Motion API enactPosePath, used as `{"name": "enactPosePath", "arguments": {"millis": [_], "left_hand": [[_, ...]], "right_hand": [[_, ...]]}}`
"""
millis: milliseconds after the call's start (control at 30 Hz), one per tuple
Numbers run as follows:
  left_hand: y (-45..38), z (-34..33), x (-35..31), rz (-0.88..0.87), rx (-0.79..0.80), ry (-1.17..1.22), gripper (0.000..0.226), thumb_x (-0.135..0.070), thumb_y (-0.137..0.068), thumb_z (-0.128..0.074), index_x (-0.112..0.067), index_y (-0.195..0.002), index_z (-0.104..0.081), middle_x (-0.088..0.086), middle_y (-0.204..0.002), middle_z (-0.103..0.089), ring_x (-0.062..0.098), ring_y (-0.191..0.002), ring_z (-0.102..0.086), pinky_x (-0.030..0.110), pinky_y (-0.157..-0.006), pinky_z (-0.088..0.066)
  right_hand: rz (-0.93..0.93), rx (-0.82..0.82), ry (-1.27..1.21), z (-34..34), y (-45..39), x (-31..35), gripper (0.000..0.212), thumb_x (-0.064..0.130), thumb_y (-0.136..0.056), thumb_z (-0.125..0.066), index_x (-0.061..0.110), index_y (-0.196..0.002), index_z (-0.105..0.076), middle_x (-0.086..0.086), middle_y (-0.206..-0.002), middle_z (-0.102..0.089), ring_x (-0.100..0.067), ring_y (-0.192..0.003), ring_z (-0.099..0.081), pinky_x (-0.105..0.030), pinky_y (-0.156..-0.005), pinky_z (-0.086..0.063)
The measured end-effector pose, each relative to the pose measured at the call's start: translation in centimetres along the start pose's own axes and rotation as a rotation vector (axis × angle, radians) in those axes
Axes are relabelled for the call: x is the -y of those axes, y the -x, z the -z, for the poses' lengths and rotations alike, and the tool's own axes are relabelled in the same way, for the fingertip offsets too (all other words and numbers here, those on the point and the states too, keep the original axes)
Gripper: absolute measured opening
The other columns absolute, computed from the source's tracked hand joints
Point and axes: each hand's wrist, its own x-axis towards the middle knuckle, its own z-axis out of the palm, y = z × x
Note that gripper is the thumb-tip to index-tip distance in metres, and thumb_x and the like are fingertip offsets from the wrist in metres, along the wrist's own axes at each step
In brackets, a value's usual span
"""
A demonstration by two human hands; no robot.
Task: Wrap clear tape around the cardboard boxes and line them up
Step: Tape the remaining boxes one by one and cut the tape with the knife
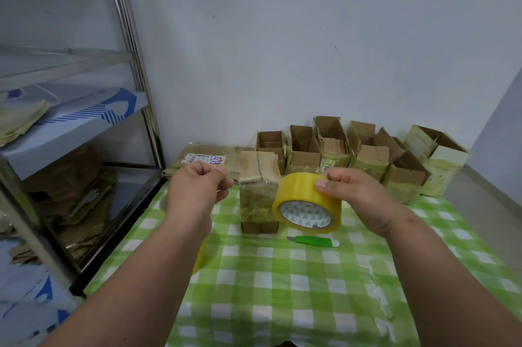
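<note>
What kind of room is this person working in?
Probably a small packing or storage room. Open cardboard boxes line a bare wall, a metal shelf rack holds flattened cardboard, and the right hand holds a tape roll.

Both arms outstretched; left hand (pixel 197 184) pinching; right hand (pixel 353 194) gripping

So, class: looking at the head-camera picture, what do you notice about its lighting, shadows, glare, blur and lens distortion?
Head view: soft, even light with only faint shadows on the checked tablecloth; the shelf upright bows, which is wide-angle distortion; mild glare on the tape roll in the right hand; forearms and frame edges look soft.
</note>
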Motion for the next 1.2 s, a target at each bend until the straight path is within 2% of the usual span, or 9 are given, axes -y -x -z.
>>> {"name": "enactPosePath", "arguments": {"millis": [67, 167, 367, 467, 567, 833, 1067, 1133, 1200], "left_hand": [[-0.3, 0.0, -0.1, -0.003, -0.034, 0.035, 0.023, -0.005, -0.094, -0.062, -0.012, -0.073, -0.055, 0.006, -0.076, -0.065, 0.006, -0.055, -0.063, 0.024, -0.059, -0.052], [-0.6, -0.2, -0.1, -0.015, -0.055, 0.034, 0.022, -0.005, -0.094, -0.063, -0.011, -0.074, -0.055, 0.006, -0.080, -0.066, 0.005, -0.055, -0.064, 0.025, -0.060, -0.052], [-1.6, -0.2, 1.0, 0.072, -0.156, 0.100, 0.014, -0.006, -0.090, -0.067, -0.010, -0.080, -0.060, 0.007, -0.082, -0.069, 0.007, -0.055, -0.066, 0.023, -0.057, -0.052], [-2.0, 0.0, 1.7, 0.100, -0.199, 0.117, 0.014, -0.004, -0.090, -0.067, -0.011, -0.079, -0.060, 0.009, -0.082, -0.069, 0.007, -0.055, -0.067, 0.023, -0.057, -0.051], [-2.3, -0.3, 2.0, 0.118, -0.218, 0.113, 0.013, -0.003, -0.090, -0.066, -0.011, -0.081, -0.060, 0.010, -0.085, -0.069, 0.009, -0.059, -0.068, 0.024, -0.058, -0.051], [-2.7, -0.6, 3.3, 0.132, -0.283, 0.131, 0.011, -0.004, -0.084, -0.069, -0.008, -0.080, -0.061, 0.009, -0.075, -0.066, 0.015, -0.059, -0.070, 0.024, -0.053, -0.050], [-2.8, -0.5, 3.6, 0.145, -0.319, 0.137, 0.016, -0.004, -0.083, -0.072, -0.009, -0.074, -0.059, 0.007, -0.072, -0.066, 0.013, -0.057, -0.070, 0.025, -0.056, -0.051], [-2.8, -0.4, 3.7, 0.156, -0.319, 0.131, 0.013, -0.003, -0.084, -0.071, -0.007, -0.077, -0.060, 0.008, -0.074, -0.067, 0.013, -0.057, -0.070, 0.025, -0.054, -0.051], [-2.8, -0.4, 4.1, 0.178, -0.311, 0.122, 0.011, -0.002, -0.085, -0.068, -0.006, -0.080, -0.060, 0.009, -0.075, -0.067, 0.013, -0.059, -0.069, 0.024, -0.054, -0.051]], "right_hand": [[-0.010, -0.028, 0.110, 0.7, -0.5, 0.4, 0.051, 0.062, -0.071, -0.074, 0.012, -0.067, -0.062, -0.002, -0.065, -0.053, -0.016, -0.064, -0.050, -0.034, -0.070, -0.037], [-0.069, -0.085, 0.215, 1.5, -1.3, 0.8, 0.031, 0.050, -0.082, -0.071, 0.025, -0.063, -0.067, 0.009, -0.060, -0.060, -0.011, -0.060, -0.057, -0.029, -0.065, -0.042], [-0.128, -0.106, 0.144, 2.1, -2.9, 1.7, 0.027, 0.044, -0.081, -0.072, 0.023, -0.064, -0.068, 0.010, -0.071, -0.062, -0.016, -0.078, -0.059, -0.035, -0.079, -0.042], [-0.138, -0.061, 0.276, 2.2, -3.7, 2.2, 0.035, 0.034, -0.094, -0.064, 0.020, -0.062, -0.060, 0.009, -0.064, -0.056, -0.013, -0.068, -0.054, -0.030, -0.069, -0.039], [-0.156, -0.017, 0.438, 2.1, -4.4, 3.0, 0.039, 0.032, -0.097, -0.059, 0.018, -0.061, -0.054, 0.004, -0.063, -0.049, -0.011, -0.063, -0.048, -0.028, -0.059, -0.032], [-0.220, -0.017, 0.469, 1.7, -6.3, 2.9, 0.039, 0.028, -0.094, -0.061, 0.011, -0.065, -0.042, -0.005, -0.069, -0.038, -0.018, -0.064, -0.039, -0.033, -0.059, -0.026], [-0.262, 0.001, 0.474, 1.3, -7.1, 1.7, 0.062, 0.028, -0.094, -0.061, 0.027, -0.033, -0.053, 0.012, -0.061, -0.040, -0.006, -0.061, -0.039, -0.026, -0.057, -0.027], [-0.260, 0.010, 0.469, 1.2, -7.2, 1.7, 0.061, 0.024, -0.096, -0.059, 0.026, -0.036, -0.050, 0.013, -0.062, -0.041, -0.003, -0.062, -0.039, -0.023, -0.057, -0.028], [-0.250, 0.042, 0.498, 1.0, -7.1, 1.5, 0.050, 0.022, -0.099, -0.056, 0.027, -0.050, -0.047, 0.012, -0.065, -0.043, -0.003, -0.064, -0.041, -0.019, -0.058, -0.031]]}}
